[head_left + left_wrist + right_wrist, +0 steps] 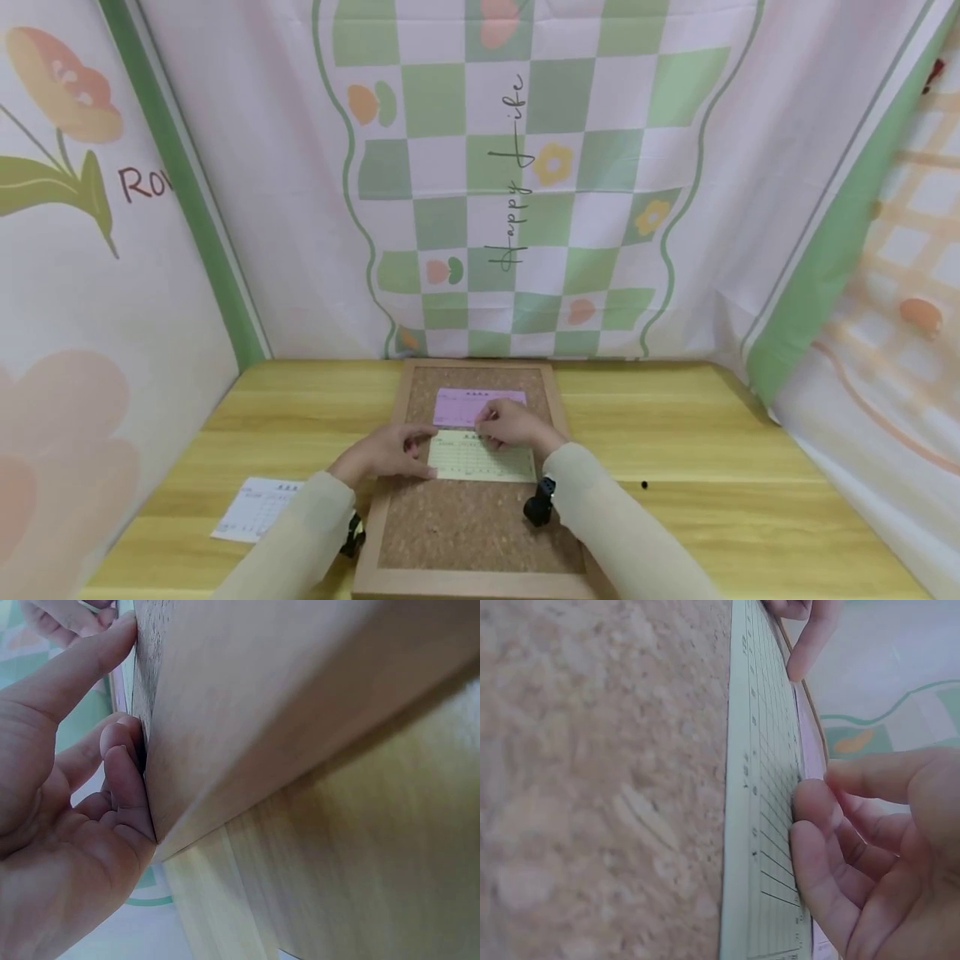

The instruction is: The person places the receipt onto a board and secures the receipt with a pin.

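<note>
In the head view a pale yellow-green printed slip [468, 467] lies across the middle of a wood-framed corkboard [472, 525]. My left hand [390, 452] presses the slip's left side with thumb and forefinger spread. Its other fingers bend against the wooden frame [217, 697] in the left wrist view. At the slip's upper edge is my right hand [513, 425]. The right wrist view shows its thumb and fingertip [840, 776] pinched together there; the fingers hide whatever small thing is between them. Just above lies a purple printed slip [457, 407], partly covered by the right hand.
A white printed slip [251, 507] lies on the wooden table [300, 408] left of the board, partly behind the left sleeve. To the right sits a tiny black object [644, 484], too small to identify. A patterned curtain [555, 208] hangs behind the table.
</note>
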Tool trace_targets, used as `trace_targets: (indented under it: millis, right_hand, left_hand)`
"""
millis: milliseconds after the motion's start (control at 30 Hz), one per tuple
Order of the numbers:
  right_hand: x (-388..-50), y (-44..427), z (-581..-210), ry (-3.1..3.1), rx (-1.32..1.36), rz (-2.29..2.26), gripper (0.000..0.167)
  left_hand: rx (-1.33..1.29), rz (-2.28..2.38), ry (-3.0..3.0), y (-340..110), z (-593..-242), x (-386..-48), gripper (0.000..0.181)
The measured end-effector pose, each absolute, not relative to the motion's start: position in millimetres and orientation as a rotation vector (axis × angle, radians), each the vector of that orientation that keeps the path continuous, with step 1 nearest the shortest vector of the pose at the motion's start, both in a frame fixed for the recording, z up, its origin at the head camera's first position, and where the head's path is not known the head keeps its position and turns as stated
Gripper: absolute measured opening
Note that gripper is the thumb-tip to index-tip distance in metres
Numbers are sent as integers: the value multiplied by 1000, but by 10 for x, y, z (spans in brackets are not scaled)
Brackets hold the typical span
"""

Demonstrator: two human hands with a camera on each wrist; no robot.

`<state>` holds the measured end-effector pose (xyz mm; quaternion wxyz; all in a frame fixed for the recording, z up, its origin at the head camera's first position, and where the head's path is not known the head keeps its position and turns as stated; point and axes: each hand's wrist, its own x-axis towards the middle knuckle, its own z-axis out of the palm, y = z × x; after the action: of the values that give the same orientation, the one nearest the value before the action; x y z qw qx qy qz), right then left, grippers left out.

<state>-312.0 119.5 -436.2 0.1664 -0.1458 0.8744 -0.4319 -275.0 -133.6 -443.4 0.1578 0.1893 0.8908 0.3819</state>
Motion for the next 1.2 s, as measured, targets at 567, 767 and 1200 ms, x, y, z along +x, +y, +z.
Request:
trace_targets:
  millis: [567,767,1200]
  right_hand:
    - [-2995,1318,-4247,2545,-633,-1151,10]
    - [-2925,1443,-4237,2552,-755,-1134,11]
    - [-2750,1835,-4184,2626,-811,-1086,12]
  left_hand:
    - [563,1122,2533,-1319,-4401,-2729,69]
    - [541,1118,2540,-1333,-4409,-2735,69]
    - [535,1124,2535,-1338,-4416,-2733,71]
